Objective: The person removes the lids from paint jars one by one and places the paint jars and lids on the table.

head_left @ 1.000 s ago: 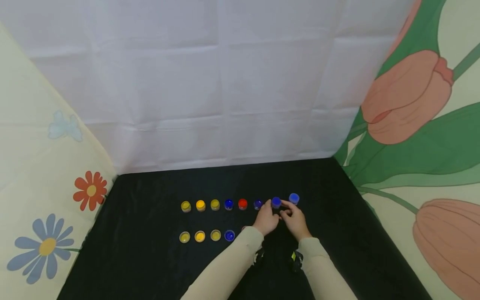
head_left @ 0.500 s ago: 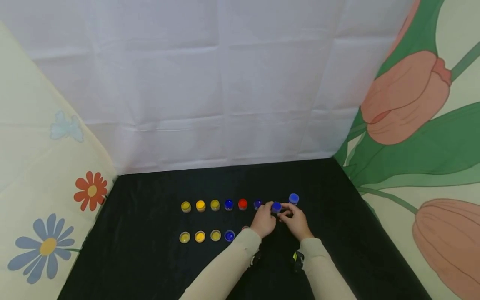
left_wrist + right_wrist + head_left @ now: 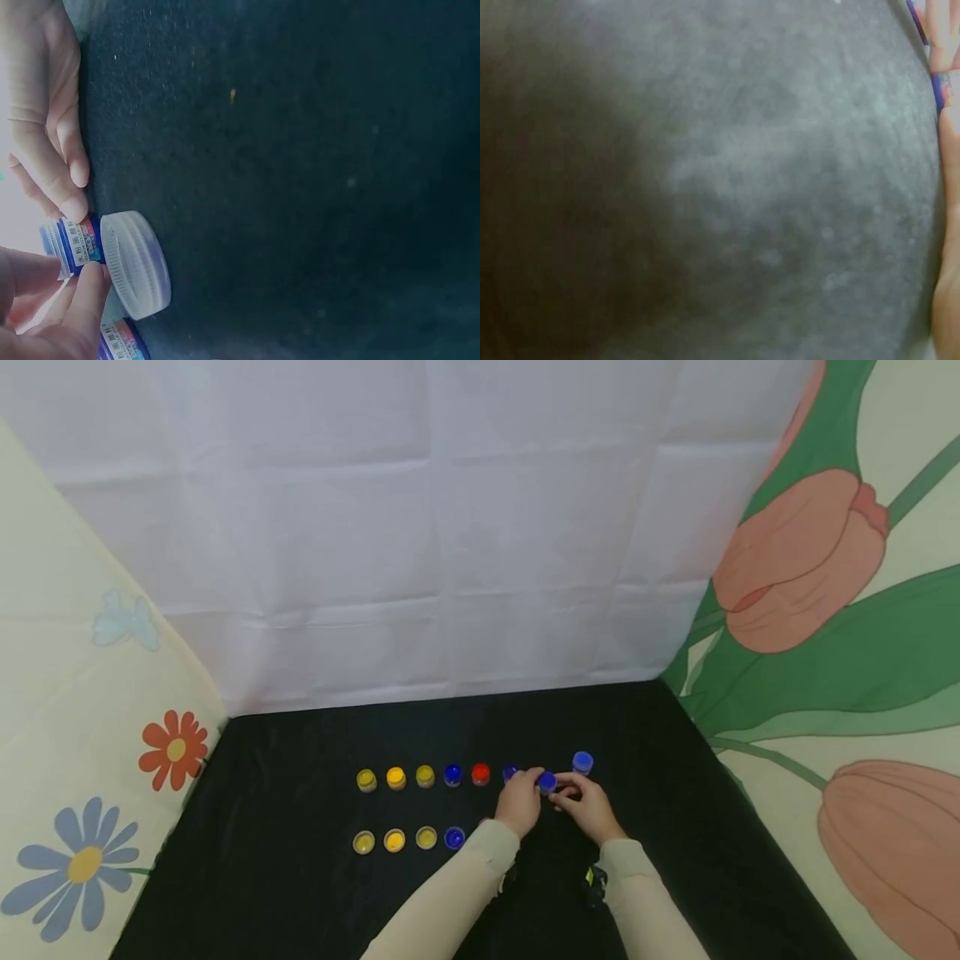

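Note:
In the head view a small paint jar with a blue top [image 3: 547, 782] sits between my two hands. My left hand [image 3: 520, 803] pinches it from the left, and fingers of my right hand [image 3: 588, 810] hold its right side. The left wrist view shows the jar's printed label [image 3: 81, 241] between both hands' fingers. Close by that jar is a clear ridged cap [image 3: 136, 264]. A purple-blue jar [image 3: 511, 772] is partly hidden behind my left hand. The right wrist view catches only the right hand's edge [image 3: 950, 172] and bits of blue jar.
Yellow, blue and red jars, such as the red jar [image 3: 481, 774], form a row to the left. Nearer lie round paint-stained lids [image 3: 394, 840], one mostly behind my left sleeve. A lighter blue jar [image 3: 582, 762] stands at right. Black cloth [image 3: 300, 893] covers the table before a white backdrop [image 3: 360, 568].
Both hands have drawn the blue-topped jar slightly toward me, away from the lighter blue jar. The whole head view has shifted a little. The other jars have not visibly moved.

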Action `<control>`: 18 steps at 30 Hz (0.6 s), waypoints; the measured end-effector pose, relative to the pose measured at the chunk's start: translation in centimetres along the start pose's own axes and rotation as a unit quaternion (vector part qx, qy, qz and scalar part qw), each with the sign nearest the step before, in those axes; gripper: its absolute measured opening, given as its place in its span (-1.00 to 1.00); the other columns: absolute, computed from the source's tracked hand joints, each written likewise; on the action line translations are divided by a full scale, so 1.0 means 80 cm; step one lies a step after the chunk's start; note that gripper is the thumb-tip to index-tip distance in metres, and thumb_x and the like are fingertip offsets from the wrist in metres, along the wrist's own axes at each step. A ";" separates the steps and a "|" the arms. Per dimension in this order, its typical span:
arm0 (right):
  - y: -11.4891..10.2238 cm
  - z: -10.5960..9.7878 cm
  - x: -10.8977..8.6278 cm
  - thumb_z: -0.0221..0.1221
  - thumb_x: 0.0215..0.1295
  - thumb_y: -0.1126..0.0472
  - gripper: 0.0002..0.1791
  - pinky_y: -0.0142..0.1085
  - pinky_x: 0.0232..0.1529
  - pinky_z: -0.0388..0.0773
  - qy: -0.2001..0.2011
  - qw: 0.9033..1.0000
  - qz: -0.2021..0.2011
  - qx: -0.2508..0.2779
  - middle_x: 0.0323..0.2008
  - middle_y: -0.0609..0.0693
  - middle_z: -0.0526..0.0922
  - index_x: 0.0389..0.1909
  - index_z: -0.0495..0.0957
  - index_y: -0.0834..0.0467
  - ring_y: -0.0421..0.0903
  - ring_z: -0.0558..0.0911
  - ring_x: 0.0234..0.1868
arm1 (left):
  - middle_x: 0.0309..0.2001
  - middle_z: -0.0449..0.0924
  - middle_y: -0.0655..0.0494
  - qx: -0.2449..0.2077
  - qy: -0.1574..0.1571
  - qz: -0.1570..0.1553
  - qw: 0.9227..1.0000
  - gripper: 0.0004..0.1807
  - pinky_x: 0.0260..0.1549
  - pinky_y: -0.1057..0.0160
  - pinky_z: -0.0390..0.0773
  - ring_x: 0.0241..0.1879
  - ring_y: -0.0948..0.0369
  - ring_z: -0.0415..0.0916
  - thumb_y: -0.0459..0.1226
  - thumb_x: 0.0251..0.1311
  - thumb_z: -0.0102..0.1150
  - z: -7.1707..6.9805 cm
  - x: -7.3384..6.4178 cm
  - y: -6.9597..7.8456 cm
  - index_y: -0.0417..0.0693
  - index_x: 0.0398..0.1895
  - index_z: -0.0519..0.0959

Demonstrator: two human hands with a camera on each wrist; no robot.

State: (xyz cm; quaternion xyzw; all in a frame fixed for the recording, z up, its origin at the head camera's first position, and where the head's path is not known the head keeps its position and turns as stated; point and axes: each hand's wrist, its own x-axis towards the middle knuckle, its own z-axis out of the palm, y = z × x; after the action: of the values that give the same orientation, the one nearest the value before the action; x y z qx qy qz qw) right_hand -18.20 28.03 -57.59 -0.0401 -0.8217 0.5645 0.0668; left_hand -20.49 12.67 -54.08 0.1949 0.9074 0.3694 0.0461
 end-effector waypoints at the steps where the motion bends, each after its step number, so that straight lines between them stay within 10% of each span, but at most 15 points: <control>1: 0.000 0.000 -0.001 0.30 0.23 0.53 -0.71 -0.38 -0.32 0.66 -0.001 1.000 0.002 -0.002 -0.25 0.22 0.71 -0.02 0.60 0.43 -0.23 0.62 -0.37 | 0.05 0.64 -0.14 0.000 0.000 -0.005 1.000 -0.66 0.05 0.05 0.61 0.04 -0.01 0.62 -0.43 0.44 0.08 -0.001 0.000 0.000 -0.21 0.24 0.56; 18: 0.002 0.005 0.000 0.31 0.26 0.49 -0.70 -0.37 -0.30 0.67 0.015 1.000 0.024 -0.006 -0.16 0.27 0.68 0.02 0.61 0.42 -0.18 0.63 -0.34 | -0.08 0.66 -0.03 -0.044 -0.002 -0.071 0.996 -0.84 -0.13 0.06 0.65 -0.14 0.07 0.66 -0.30 0.47 0.11 0.002 0.003 -0.001 -0.08 0.04 0.52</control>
State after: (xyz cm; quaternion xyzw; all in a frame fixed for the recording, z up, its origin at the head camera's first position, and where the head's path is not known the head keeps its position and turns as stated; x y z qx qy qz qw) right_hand -18.29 27.71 -57.88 -0.0690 -0.8230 0.5601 0.0653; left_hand -20.69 12.79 -54.21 0.1283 0.9019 0.4040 0.0830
